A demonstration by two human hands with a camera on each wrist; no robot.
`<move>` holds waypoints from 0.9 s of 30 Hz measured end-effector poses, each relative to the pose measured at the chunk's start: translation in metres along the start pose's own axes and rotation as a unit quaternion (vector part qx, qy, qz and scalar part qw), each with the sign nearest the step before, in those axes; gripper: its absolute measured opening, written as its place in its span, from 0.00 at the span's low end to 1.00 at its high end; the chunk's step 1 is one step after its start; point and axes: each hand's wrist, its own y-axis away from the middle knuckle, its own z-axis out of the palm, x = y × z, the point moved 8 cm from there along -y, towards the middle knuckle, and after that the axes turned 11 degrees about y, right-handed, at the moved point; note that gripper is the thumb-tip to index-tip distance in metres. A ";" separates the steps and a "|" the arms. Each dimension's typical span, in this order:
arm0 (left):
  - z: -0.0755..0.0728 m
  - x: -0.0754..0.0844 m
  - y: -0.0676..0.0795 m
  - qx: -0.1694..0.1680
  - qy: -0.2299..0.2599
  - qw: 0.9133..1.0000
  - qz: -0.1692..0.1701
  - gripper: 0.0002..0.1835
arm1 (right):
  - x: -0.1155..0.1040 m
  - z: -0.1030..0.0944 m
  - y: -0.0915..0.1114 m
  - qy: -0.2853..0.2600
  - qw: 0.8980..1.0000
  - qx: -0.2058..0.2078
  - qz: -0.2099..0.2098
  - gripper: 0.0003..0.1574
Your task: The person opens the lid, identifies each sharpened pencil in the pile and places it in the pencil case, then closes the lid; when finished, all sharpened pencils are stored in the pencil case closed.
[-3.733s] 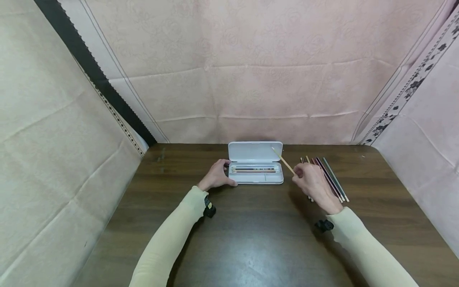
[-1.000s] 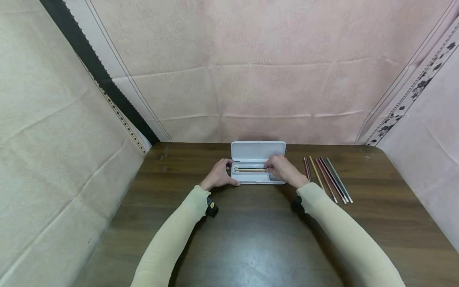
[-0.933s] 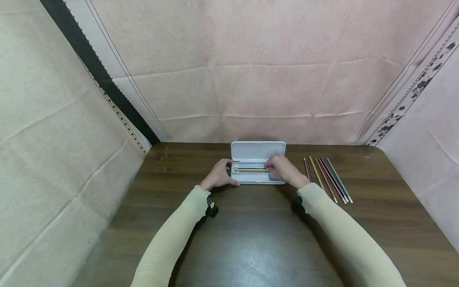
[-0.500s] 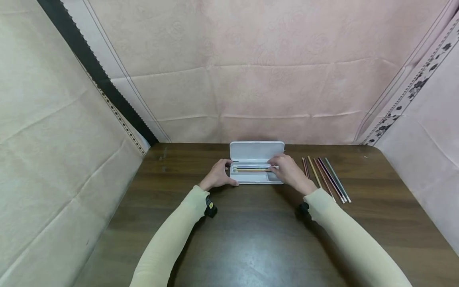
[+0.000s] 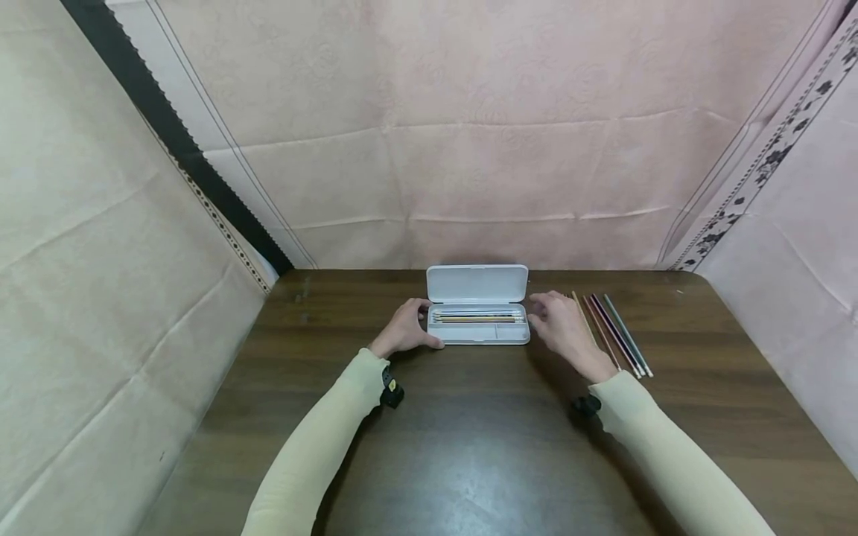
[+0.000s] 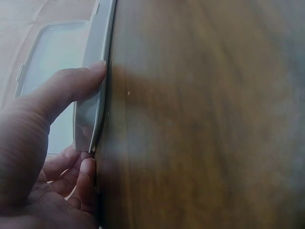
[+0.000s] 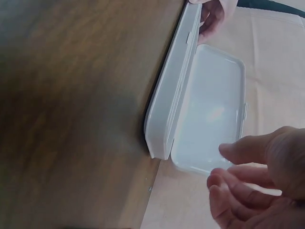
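A white pencil case stands on the table with its lid raised at the back. Several pencils lie lengthwise inside it. My left hand grips the case's left end; in the left wrist view the thumb presses the front wall and the fingers curl round the end. Just off the right end is my right hand, holding nothing. Its loosely bent fingers show in the right wrist view, thumb apart from them. Several loose pencils lie on the table beyond that hand, partly hidden by it.
The brown wooden table spreads out in front of the case. Pale patterned cloth hangs behind its back edge and along both sides.
Earlier my right hand held a yellowish pencil by the lid, then reached into the case. It has since let go and drawn back rightward. My left hand kept its grip.
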 end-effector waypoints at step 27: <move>0.001 0.000 0.000 0.001 -0.002 1.000 -0.003 0.49 | 0.059 0.010 0.035 0.029 0.984 -0.108 0.139 0.09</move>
